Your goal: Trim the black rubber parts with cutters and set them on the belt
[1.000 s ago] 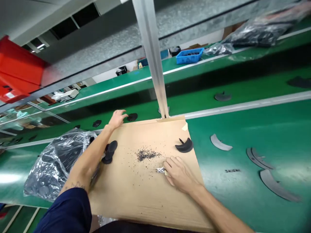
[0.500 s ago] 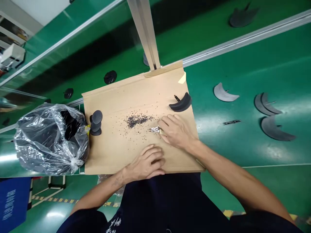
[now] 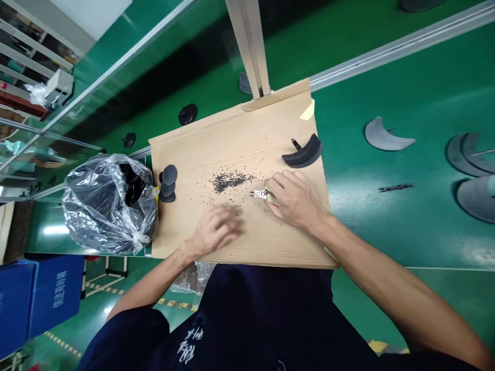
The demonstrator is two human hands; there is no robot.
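Clear plastic bag (image 3: 93, 206) with black pieces (image 3: 133, 186) inside, on green counter (image 3: 386, 221) by brown cardboard sheet's (image 3: 240, 129) left edge, right hand (image 3: 292, 198), grip closed around silver-nosed cutters (image 3: 260, 194) toward sheet's right edge, left hand (image 3: 215, 229) half-curled, blurred, its hold unclear

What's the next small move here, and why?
Probably bring the left hand to the black curved piece: it lies on the cardboard with a stem showing, the right hand grips the cutters, and no piece is visible in the blurred left hand.
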